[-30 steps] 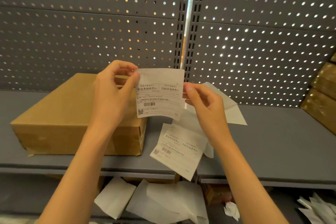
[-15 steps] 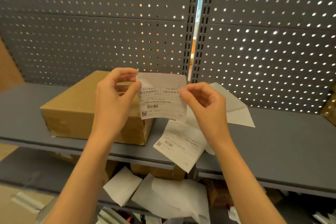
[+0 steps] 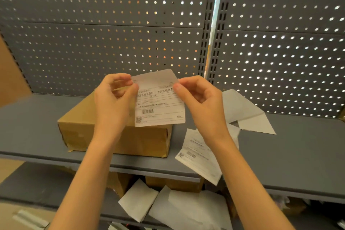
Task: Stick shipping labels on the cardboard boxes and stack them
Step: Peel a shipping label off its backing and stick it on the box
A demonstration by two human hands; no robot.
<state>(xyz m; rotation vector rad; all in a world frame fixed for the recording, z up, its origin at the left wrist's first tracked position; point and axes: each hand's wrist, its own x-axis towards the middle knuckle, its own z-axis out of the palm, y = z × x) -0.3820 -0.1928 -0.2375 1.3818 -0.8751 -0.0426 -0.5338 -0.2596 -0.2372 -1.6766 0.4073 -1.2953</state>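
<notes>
From the head camera we see a white shipping label (image 3: pixel 160 102) held up in the air above the front edge of the grey shelf (image 3: pixel 298 155), printed side towards us. It carries rows of dark text, ruled lines, a small barcode near the lower middle and a QR code at its lower left corner; its top edge curls slightly away from us. Our left hand (image 3: pixel 113 102) pinches the label's upper left edge between thumb and curled fingers, and our right hand (image 3: pixel 199 101) pinches its upper right edge the same way, the remaining fingers loosely bent.

Behind and below the label a brown cardboard box (image 3: pixel 115 136) lies flat on the shelf, close to its front edge and left of the shelf's middle joint; its sides look scuffed. To the right of the box a second printed label (image 3: pixel 197 157) lies on the shelf and hangs over the front edge. Further back, towards the perforated back panel (image 3: pixel 112 43), blank white backing sheets (image 3: pixel 248 114) lie on the shelf. On the lower shelf (image 3: pixel 33 186) more white sheets (image 3: pixel 177 207) lie loose beside further brown boxes (image 3: pixel 173 183).
</notes>
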